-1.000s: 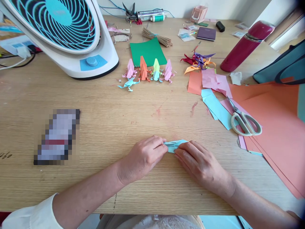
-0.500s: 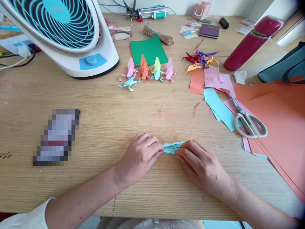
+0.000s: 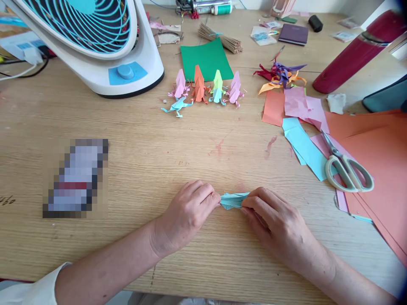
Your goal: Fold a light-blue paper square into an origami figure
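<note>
A narrow folded piece of light blue paper (image 3: 233, 201) lies between my two hands near the front of the table. My left hand (image 3: 192, 212) pinches its left end with fingers together. Around its right end, the thumb and fingers of my right hand (image 3: 276, 220) are closed. The ends of the paper are hidden by the fingertips. Farther back stand folded paper figures: a pink one (image 3: 180, 84), an orange one (image 3: 199, 84), a green and blue one (image 3: 217, 87) and another pink one (image 3: 235, 88). A light blue figure (image 3: 178, 106) lies in front of them.
White scissors (image 3: 349, 173) rest on blue strips (image 3: 305, 148) and orange sheets (image 3: 378, 156) at the right. A red bottle (image 3: 352, 59) lies behind. The fan (image 3: 149, 63) and a blurred phone-like object (image 3: 78, 176) are at the left; a green sheet (image 3: 206, 61) is farther back.
The whole view has shifted, so the things on the table sit farther right and higher. Both hands still hold the light blue paper, which shows at a slightly different angle.
</note>
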Motion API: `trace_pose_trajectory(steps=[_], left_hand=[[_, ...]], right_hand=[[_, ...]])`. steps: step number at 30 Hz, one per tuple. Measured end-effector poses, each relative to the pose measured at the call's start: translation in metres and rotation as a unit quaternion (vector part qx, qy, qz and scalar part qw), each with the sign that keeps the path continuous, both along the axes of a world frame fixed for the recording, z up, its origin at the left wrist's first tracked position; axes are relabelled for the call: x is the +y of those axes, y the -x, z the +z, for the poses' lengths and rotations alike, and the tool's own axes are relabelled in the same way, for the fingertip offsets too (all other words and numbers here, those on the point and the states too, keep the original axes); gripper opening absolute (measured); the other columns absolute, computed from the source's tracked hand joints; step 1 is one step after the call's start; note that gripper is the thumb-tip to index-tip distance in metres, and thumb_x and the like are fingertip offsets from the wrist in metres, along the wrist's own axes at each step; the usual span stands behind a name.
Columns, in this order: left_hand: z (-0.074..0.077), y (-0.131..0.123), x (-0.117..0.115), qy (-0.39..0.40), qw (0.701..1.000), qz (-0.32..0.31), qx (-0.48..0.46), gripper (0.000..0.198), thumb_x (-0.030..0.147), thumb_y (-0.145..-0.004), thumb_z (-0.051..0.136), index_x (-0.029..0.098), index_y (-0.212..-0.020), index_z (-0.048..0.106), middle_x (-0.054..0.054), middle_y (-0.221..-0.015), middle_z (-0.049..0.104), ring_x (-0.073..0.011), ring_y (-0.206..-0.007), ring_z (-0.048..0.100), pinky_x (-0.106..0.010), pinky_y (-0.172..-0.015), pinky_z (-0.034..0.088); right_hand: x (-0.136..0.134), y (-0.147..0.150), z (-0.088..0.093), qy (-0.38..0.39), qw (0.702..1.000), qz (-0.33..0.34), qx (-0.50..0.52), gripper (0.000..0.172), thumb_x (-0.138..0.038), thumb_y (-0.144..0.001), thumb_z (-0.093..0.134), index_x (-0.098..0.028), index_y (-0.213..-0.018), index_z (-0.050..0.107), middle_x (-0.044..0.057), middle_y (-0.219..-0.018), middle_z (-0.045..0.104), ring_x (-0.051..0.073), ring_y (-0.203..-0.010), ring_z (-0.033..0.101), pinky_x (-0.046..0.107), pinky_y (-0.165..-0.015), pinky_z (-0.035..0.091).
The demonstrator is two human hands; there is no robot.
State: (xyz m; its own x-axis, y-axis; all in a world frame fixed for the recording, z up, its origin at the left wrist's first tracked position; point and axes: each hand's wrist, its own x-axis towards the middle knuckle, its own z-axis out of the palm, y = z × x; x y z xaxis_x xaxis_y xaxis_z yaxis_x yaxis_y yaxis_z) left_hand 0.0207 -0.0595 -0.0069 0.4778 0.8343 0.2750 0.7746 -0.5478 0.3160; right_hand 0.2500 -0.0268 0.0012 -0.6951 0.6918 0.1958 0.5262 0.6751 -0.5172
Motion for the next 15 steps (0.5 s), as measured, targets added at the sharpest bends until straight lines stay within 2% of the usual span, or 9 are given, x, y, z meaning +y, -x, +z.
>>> trace_pose_trajectory(steps=[7, 15], left_hand=[[0.0018, -0.0001, 0.0, -0.014, 0.997, 0.006, 0.075, 0.026, 0.018, -0.103, 0.041, 0.015, -0.083, 0.058, -0.003, -0.079, 0.055, -0.0161, -0.074, 0.05, -0.031, -0.07, 0.045], [0.0034, 0.0044, 0.0008, 0.017, 0.999, 0.005, 0.045, 0.026, 0.018, -0.103, 0.04, 0.015, -0.084, 0.058, -0.003, -0.078, 0.054, -0.0165, -0.074, 0.05, -0.032, -0.069, 0.045]], right_hand=[[0.0016, 0.001, -0.0001, 0.008, 1.0, -0.01, 0.001, 0.015, -0.016, -0.099, 0.047, -0.019, -0.091, 0.059, 0.004, -0.081, 0.059, 0.016, -0.071, 0.055, 0.031, -0.066, 0.044], [0.0026, -0.0012, -0.0027, 0.043, 0.999, -0.019, 0.023, 0.012, -0.014, -0.097, 0.05, -0.019, -0.091, 0.059, 0.003, -0.082, 0.059, 0.015, -0.071, 0.054, 0.03, -0.066, 0.043]])
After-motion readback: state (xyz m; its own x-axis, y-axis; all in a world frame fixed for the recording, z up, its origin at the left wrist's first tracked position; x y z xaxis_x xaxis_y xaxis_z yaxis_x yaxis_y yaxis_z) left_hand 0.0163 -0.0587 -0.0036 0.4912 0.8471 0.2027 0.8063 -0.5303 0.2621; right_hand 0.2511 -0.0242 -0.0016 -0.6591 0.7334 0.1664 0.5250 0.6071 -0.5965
